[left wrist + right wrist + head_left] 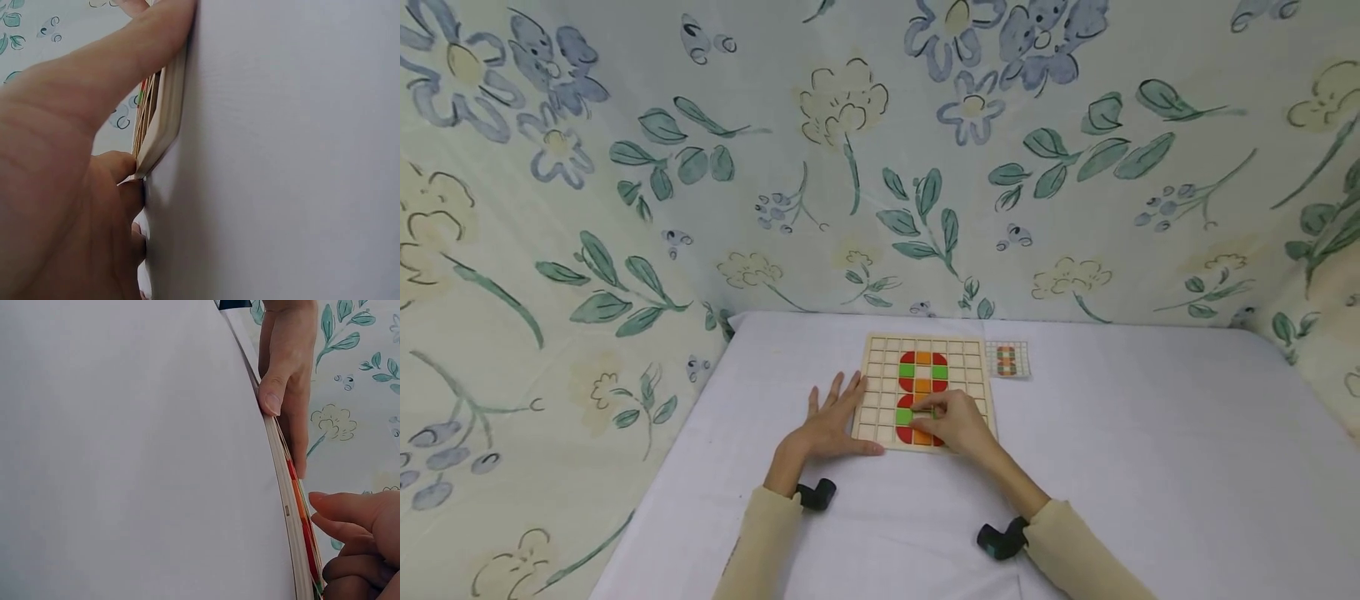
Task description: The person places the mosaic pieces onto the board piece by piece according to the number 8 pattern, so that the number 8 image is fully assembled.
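Note:
A square wooden grid board (877, 400) lies on the table, with red, orange and green pieces set in a figure-eight pattern. My left hand (829, 425) rests against the board's left side, fingers spread, thumb along the front edge. In the left wrist view, its thumb (125, 56) reaches across the board's corner. My right hand (958, 427) is over the lower loop, its curled thumb and index finger pinching at a green square tile (904, 417) in the left column. This hand covers the lower loop's right side. The right wrist view shows its fingertips (322, 500) close over the pieces.
A small pattern card (1009, 360) with a matching red, orange and green figure on a grid lies right of the board's far corner. White cloth covers the table (1112, 433). A floral curtain (850, 167) hangs behind it.

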Demonstrator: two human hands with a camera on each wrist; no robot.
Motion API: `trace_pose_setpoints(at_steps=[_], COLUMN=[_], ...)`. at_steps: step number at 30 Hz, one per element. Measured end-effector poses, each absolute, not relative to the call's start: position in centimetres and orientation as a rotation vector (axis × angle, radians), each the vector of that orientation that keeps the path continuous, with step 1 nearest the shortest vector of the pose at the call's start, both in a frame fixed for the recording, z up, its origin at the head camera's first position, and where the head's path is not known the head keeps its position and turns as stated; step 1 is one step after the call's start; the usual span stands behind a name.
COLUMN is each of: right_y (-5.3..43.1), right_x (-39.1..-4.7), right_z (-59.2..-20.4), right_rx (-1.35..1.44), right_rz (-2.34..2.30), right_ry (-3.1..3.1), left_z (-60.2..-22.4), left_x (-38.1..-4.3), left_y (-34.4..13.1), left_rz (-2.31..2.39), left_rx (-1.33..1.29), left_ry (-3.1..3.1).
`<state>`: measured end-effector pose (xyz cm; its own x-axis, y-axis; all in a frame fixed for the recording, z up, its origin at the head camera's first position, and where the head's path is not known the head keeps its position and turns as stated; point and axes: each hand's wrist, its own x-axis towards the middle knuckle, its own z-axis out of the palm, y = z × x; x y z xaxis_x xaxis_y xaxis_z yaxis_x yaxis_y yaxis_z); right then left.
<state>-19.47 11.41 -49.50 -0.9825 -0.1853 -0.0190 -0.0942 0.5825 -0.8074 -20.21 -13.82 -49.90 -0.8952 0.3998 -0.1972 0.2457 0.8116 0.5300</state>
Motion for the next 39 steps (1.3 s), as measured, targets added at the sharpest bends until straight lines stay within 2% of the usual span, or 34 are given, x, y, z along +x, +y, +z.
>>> trace_pose_setpoints(at_steps=[11,25,39], right_y=[13.2,19.5,24.3], right_x=[-18.4,-16.9,-17.1], right_z=[-48.6,-47.9,-46.5], right_rx=[-0.120,-0.041,-0.032], right_rz=[-1.398,-1.247,-1.023], right_ry=[2.665,2.782,2.914], left_z=[-49.8,-50.1,-50.2], left_x=[-20.2,-20.3,-20.4], left_y=[-14.6,-15.0,-15.1], left_rz=[0.730,0.737,0.724], left_rx=[0.478,0.441,0.423], left_ry=[2.696,2.701,2.718])
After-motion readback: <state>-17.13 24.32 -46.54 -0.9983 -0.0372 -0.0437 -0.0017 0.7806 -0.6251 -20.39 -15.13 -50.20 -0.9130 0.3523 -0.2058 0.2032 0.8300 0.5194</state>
